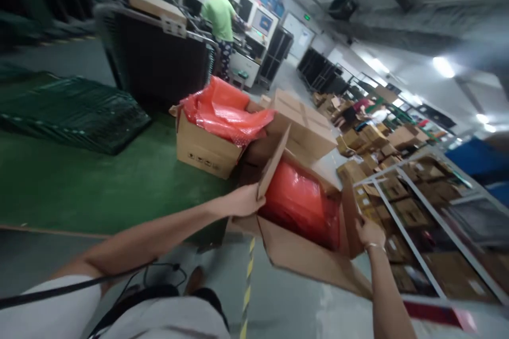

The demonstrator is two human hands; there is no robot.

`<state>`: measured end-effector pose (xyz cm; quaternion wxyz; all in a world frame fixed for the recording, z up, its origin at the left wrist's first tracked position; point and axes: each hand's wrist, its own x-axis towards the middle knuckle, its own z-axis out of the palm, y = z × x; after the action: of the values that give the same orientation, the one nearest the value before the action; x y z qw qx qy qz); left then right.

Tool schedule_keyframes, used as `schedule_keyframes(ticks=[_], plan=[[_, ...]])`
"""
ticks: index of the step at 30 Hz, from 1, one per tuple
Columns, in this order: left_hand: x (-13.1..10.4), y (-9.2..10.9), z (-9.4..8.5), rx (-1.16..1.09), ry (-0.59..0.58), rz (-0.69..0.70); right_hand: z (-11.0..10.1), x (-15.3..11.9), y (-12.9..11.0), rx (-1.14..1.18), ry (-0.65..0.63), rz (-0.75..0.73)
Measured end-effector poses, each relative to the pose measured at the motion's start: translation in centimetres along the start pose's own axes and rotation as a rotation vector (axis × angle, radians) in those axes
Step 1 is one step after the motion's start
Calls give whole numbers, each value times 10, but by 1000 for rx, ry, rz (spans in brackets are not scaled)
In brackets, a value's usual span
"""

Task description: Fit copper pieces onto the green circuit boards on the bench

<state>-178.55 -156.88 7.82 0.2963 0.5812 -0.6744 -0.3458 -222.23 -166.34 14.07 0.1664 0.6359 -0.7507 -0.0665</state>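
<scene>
An open cardboard box (314, 259) with its flaps spread is in front of me, tilted in the view. Inside it lies red plastic wrapping (294, 196); what it covers is hidden. My left hand (247, 200) grips the box's left flap, thumb on the near side. On the opposite side, my right hand (370, 232) is closed on the right flap. Just beyond stands a second open cardboard box (207, 151), with red bubble wrap (226, 111) bulging over its rim.
A taped carton (302, 122) stands behind the open box. Green mesh panels (75, 111) lie on the green surface (151, 185) at left. A metal rack (413, 222) of boxes is at right. A person in a green shirt (220, 16) stands at machines; others are farther back.
</scene>
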Motion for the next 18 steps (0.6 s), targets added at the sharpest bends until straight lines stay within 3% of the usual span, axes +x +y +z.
schedule_keyframes(ticks=[4, 7, 12, 14, 18], plan=[[-3, -17, 58, 168, -91, -68, 39, 21, 9, 23, -22, -60], [-4, -33, 89, 310, -143, -119, 53, 23, -2, 34, -48, -126], [-4, -45, 100, 255, -85, -104, 55, 21, -30, 56, -26, -166], [-12, -49, 101, 192, -58, -55, 60, 13, -25, 77, 48, -156], [-43, -61, 105, 97, 25, 153, 83, -24, 11, 141, 240, -70]])
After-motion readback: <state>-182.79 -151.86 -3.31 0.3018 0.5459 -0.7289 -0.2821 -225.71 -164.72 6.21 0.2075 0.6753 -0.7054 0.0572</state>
